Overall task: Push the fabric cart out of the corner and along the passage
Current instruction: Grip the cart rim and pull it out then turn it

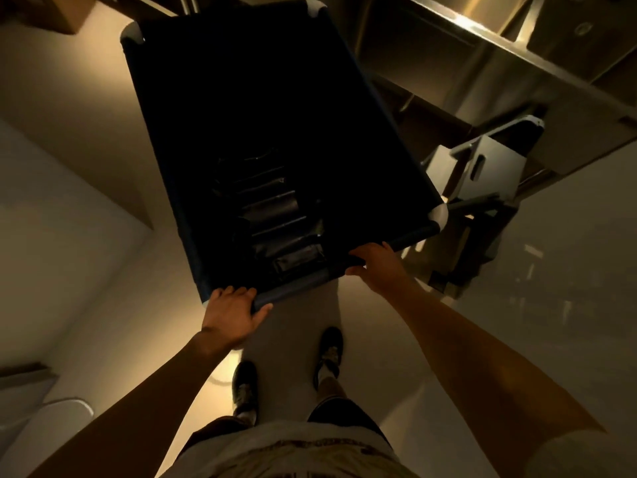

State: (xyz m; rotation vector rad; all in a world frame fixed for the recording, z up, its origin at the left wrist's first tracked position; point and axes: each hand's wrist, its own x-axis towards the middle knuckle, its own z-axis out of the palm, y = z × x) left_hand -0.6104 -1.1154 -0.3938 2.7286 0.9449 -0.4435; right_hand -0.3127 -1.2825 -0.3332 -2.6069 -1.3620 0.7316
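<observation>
I count one cart (282,108) in front of me, a dark fabric bin with three pale corner caps (438,215) showing (the fourth is under my left hand (231,309)). Two hands are on its near rail: my left and my right hand (370,260), one toward each end. Two shoes (245,384) stand on the floor below. Inside the cart lies one stack of dark folded things (275,219); it is too dim to count them surely, perhaps seven or eight layers. To the right I see one grey box (482,167) with a single slot handle, and one long metal shelf (517,60) above it. One brown cardboard box (51,12) sits at the top left.
</observation>
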